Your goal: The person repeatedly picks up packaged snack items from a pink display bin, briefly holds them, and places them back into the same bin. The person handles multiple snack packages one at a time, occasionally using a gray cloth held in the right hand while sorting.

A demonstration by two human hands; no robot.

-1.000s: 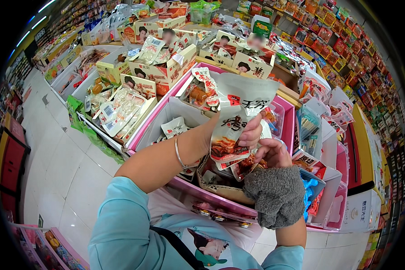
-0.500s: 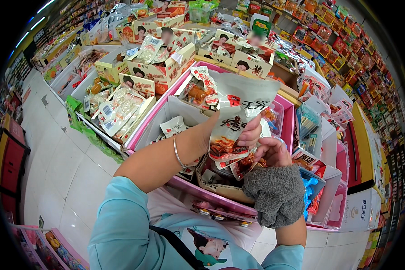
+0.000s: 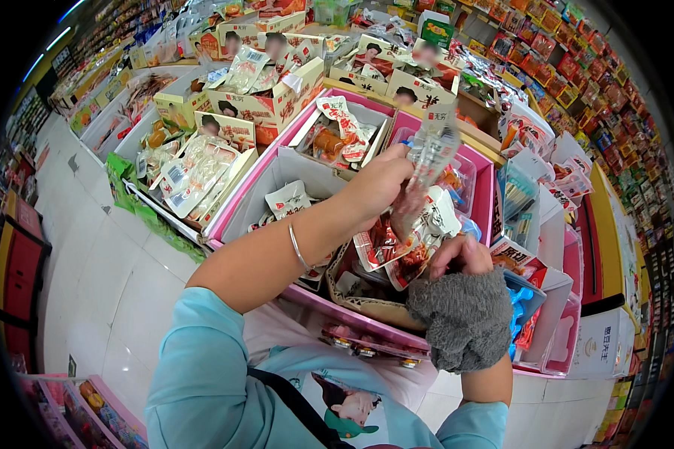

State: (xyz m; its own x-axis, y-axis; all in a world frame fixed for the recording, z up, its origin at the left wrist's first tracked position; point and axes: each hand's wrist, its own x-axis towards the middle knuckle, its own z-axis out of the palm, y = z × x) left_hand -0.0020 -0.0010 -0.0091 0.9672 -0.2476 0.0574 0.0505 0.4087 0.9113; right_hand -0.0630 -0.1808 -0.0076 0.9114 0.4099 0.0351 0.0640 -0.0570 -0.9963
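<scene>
The flat plastic snack pouch (image 3: 436,146), its film glossy and grey-white with red printing, is turned nearly edge-on and shows as a narrow, slightly curved strip above the pink bin (image 3: 374,326). Smooth-walled and angular, the bin holds at its near edge a tan cardboard box (image 3: 386,310) with rough, corrugated rims, heaped with creased red-and-white pouches (image 3: 408,262). In the bin's left part, smaller white pouches (image 3: 288,198) lie in a pale card liner; at its far side a white box (image 3: 327,142) holds more shiny packs, and at its right side sits a clear plastic tub (image 3: 468,176). Left of the bin, a crinkled green plastic bag (image 3: 150,217) hangs beside straight-edged cream cartons (image 3: 251,108). Over the bin's middle, the left grip (image 3: 386,183) is closed on the snack pouch, which lies along the right side of the fingers, its upper end standing above them and its lower end dropping toward the heap. The right grip (image 3: 463,256), over the bin's near right part, has loosely curled fingers beside the heap; whether it holds anything I cannot tell. A nubby grey cloth cuff (image 3: 460,314) wraps its wrist.
</scene>
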